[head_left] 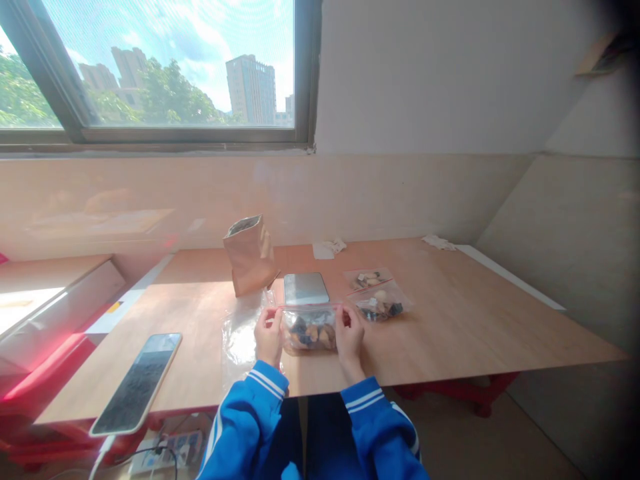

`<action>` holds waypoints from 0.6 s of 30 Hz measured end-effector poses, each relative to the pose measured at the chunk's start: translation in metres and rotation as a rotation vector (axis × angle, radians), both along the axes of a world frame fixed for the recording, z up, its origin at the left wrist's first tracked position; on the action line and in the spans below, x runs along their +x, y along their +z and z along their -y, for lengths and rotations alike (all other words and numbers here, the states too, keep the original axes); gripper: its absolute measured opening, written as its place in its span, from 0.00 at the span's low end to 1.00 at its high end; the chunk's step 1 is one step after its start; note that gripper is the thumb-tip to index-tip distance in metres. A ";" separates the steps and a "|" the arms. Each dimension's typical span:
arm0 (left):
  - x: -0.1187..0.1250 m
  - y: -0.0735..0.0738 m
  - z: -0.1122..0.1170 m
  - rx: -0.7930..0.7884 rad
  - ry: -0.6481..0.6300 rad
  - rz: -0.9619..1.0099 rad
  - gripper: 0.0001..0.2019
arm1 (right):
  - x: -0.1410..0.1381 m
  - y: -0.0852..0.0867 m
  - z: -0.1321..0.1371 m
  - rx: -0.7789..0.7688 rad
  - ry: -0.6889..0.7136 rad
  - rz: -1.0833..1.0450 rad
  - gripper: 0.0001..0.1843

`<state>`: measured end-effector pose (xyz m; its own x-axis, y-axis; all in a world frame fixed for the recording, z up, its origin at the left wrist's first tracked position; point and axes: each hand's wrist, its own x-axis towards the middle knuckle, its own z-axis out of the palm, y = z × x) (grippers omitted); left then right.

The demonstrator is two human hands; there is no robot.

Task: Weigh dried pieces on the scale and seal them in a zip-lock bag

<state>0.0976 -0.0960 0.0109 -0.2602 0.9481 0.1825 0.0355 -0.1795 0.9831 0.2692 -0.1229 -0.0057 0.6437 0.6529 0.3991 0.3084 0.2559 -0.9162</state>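
Note:
A clear zip bag with brown and dark pieces inside is stretched between my two hands at the near part of the table. My left hand pinches its upper left corner. At the upper right corner, the fingers of my right hand are closed on the same bag. Just beyond it lies a flat silver scale. Two more filled zip bags lie to the right, a nearer zip bag partly overlapping a farther zip bag. Empty clear bags are spread beside my left hand.
An open brown paper bag stands at the back left. A phone with a white cable lies at the table's left front edge. Crumpled white paper and another white scrap rest along the wall. A red stool is underneath.

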 end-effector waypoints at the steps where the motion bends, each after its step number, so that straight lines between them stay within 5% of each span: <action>1: 0.000 0.000 0.000 0.005 0.000 -0.003 0.15 | 0.000 0.000 0.000 0.001 -0.004 0.001 0.24; 18: 0.003 0.012 0.003 -0.003 -0.121 -0.021 0.15 | -0.002 0.006 0.003 0.036 0.219 -0.231 0.15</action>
